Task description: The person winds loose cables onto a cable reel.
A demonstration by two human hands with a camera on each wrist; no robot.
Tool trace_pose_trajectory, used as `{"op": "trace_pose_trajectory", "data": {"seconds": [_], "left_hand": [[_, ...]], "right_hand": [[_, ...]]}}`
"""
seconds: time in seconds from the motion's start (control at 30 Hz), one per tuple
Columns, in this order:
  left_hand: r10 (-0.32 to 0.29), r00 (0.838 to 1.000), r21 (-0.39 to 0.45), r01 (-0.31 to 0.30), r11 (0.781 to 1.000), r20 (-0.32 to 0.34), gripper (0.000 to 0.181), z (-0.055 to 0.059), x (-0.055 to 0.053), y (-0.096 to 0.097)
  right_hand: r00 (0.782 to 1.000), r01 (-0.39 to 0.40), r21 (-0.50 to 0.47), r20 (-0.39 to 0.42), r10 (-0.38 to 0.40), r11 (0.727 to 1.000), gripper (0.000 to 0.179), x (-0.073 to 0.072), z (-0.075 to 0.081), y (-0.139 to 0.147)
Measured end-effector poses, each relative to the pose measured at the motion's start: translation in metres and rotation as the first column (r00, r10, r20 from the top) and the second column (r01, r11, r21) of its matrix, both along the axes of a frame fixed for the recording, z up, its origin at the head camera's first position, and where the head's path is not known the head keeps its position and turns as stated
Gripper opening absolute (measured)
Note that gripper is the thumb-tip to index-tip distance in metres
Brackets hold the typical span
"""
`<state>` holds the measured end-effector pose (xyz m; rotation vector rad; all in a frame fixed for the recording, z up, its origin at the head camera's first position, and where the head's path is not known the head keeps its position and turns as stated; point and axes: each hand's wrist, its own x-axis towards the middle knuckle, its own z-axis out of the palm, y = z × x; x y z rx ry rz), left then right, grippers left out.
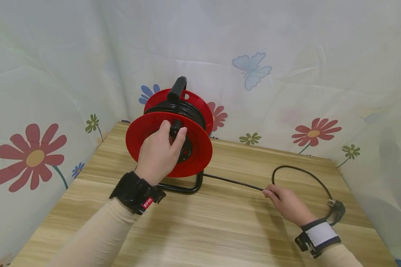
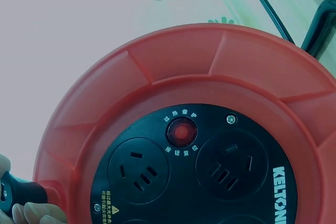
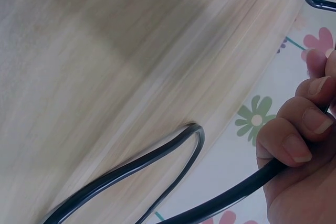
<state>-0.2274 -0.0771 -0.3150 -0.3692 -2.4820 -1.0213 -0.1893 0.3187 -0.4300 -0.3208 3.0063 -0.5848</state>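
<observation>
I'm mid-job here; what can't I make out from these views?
Socket panel: lower part cut off by the left wrist view's bottom edge.
Brand lettering: its end runs off that same edge.
Cord windings: lower turns hidden behind the front disc in the head view.
Right hand: partly cut off by the right wrist view's right edge.

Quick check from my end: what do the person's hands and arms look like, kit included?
Both hands, left hand and right hand, are bare, without gloves. Cream sleeves cover the forearms. The left band is black, with a red tag bearing pale lettering. The right band is dark, with a whitish panel.
</observation>
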Motion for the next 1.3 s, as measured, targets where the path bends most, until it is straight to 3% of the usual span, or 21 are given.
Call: {"op": "trace_pose_trajectory", "data": {"seconds": [0.2,0.63,1.3], "left_hand": [[-0.001,1.000,-0.008,0.001,1.000,-0.001,0.036,0.000,0.000,0.004],[-0.015,1.000,-0.030,0.015,0.999,-0.008,0.031,-0.004,0.001,0.013],[-0.026,1.000,-0.064,0.027,0.998,0.013,0.031,-0.011,0.005,0.030]], "right_hand": [[0.999,-0.023,0.005,-0.037,0.023,1.000,0.018,0.000,-0.001,-0.003],[0.999,-0.015,0.011,-0.031,0.015,1.000,0.023,-0.004,-0.003,-0.012],[0.996,-0.064,-0.026,-0.059,0.062,0.998,0.022,-0.009,-0.007,-0.027]]}}
